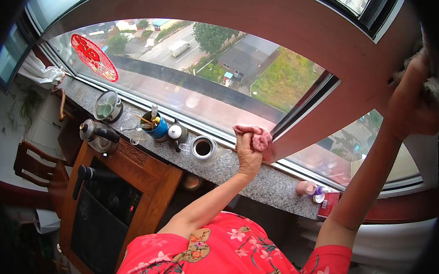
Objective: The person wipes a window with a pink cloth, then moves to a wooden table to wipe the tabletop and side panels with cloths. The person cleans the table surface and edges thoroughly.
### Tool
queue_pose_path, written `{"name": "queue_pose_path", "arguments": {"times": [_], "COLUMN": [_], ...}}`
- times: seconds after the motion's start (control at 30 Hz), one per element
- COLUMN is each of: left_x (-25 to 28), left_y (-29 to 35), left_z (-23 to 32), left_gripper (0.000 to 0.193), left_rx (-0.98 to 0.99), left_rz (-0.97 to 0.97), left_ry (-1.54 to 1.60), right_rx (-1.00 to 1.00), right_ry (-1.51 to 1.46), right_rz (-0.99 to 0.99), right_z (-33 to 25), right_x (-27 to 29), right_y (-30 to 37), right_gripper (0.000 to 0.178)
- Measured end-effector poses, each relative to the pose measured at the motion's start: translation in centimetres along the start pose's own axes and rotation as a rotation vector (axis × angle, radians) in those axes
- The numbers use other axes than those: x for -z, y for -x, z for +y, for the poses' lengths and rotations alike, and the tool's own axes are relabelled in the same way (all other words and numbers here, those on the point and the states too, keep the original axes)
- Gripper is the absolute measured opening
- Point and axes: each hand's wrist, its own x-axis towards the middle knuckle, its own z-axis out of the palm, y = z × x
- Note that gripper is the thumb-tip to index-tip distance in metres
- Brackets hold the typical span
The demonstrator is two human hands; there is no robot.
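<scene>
My left hand [249, 158] is closed on a bunched pink cloth [255, 135], which it presses at the lower corner of the window frame, just above the sill. Raised high at the right edge, my right hand [414, 105] is closed around a bunched, grey-white, fuzzy piece of fabric [433, 89]. That fabric lies partly in the dark rim of the picture, so its full shape is hidden. Left of my left hand, a metal cup [203, 147] with dark contents stands on the granite sill [271, 189].
Along the sill stand a small kettle-like pot [176, 133], a blue holder [156, 128] with utensils and a lidded glass pot [108, 106]. A pink bottle [305, 188] and red box [328, 204] are at the right. A metal kettle [96, 133] sits on the wooden cabinet [150, 183].
</scene>
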Motion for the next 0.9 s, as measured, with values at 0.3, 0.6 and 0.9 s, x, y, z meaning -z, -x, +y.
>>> {"name": "queue_pose_path", "arguments": {"times": [0.3, 0.6, 0.9], "left_x": [2.6, 3.1, 3.1], "left_y": [0.0, -3.2, -5.7], "left_z": [-1.1, -1.8, -0.6], "left_gripper": [0.036, 0.060, 0.064], "left_rx": [0.680, 1.058, 1.054], "left_rz": [0.314, 0.281, 0.418], "left_ry": [0.285, 0.473, 0.761], "right_rx": [-0.227, -0.102, -0.128], "right_ry": [0.186, 0.140, 0.050], "right_rz": [0.088, 0.131, 0.171], "right_z": [-2.4, -1.4, 0.1], "right_x": [0.0, -0.2, -0.4], "right_y": [2.0, 1.4, 1.9], "right_gripper": [0.030, 0.029, 0.028]}}
